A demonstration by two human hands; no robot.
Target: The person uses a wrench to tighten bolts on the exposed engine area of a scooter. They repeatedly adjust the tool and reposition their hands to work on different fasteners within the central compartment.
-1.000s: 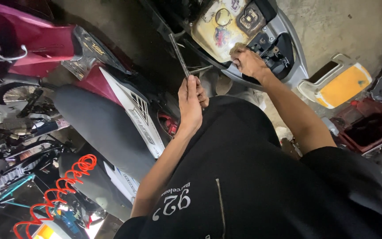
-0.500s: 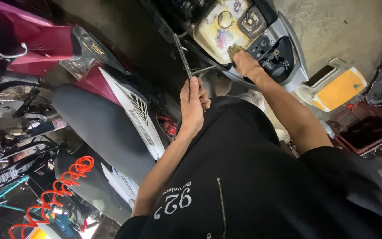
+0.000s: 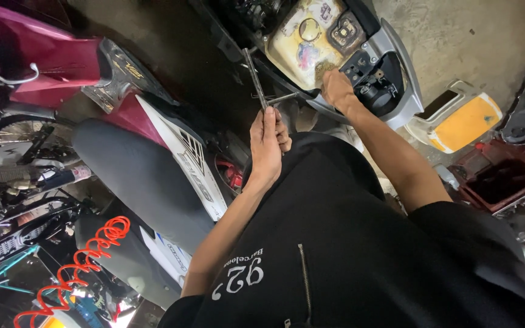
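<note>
Two hands worked at an opened scooter body in a crowded workshop.
The left hand [image 3: 267,144] was closed around a metal cross wrench [image 3: 261,85]; the right hand [image 3: 337,88] pressed on the yellowed fuel tank [image 3: 302,37], fingers hidden. A grey seat [image 3: 135,176] crowded the left; bare concrete floor [image 3: 457,42] lay far right.

head cam | looks steeply down | close on hands, scooter [image 3: 341,54]

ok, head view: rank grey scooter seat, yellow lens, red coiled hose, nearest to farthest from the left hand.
1. grey scooter seat, just left of the left hand.
2. yellow lens, far right.
3. red coiled hose, bottom-left corner.
</note>
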